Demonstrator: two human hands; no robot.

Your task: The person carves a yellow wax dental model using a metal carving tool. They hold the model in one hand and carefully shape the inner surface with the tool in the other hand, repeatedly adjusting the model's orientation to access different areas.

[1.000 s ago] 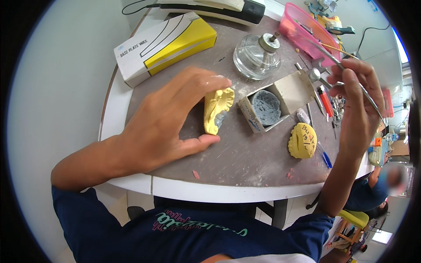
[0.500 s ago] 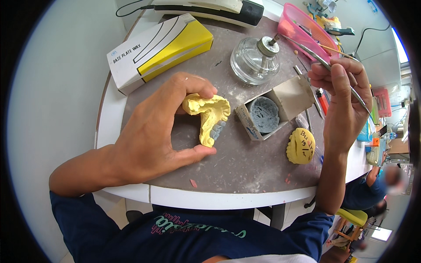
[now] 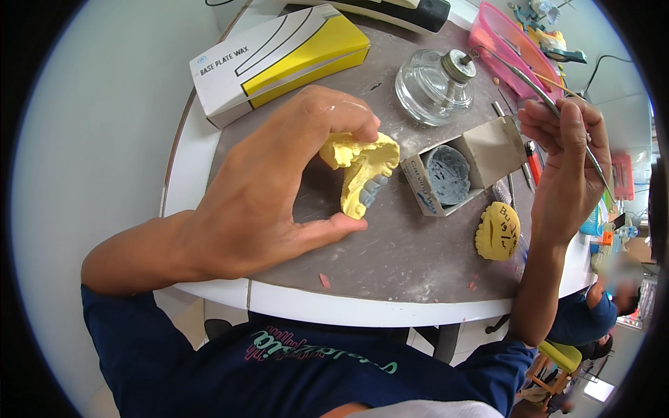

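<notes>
Grey, dust-streaked round worktop with a white rim (image 3: 293, 296) fills the view, carrying a long white-and-yellow cardboard box (image 3: 279, 59) at the far left, a clear glass spirit lamp with a metal cap (image 3: 433, 87) beyond the middle, and a small open carton holding a grey lump of wax (image 3: 453, 174) right of centre. Left hand (image 3: 268, 191) is closed in a pinch, thumb below and fingers above, gripping a yellow plaster jaw cast with a row of grey teeth (image 3: 362, 174), lifted over the worktop just left of the carton. Its long axis runs from the fingers down toward the thumb, teeth turned to the right. Right hand (image 3: 568, 164) is closed around a thin curved metal carving instrument (image 3: 536, 87), whose tip points up and left, over the lamp side. So the cast lies to the left of the right hand, the carton between them. A second yellow plaster cast, rounded (image 3: 497, 231), rests flat below the carton, near the right wrist
</notes>
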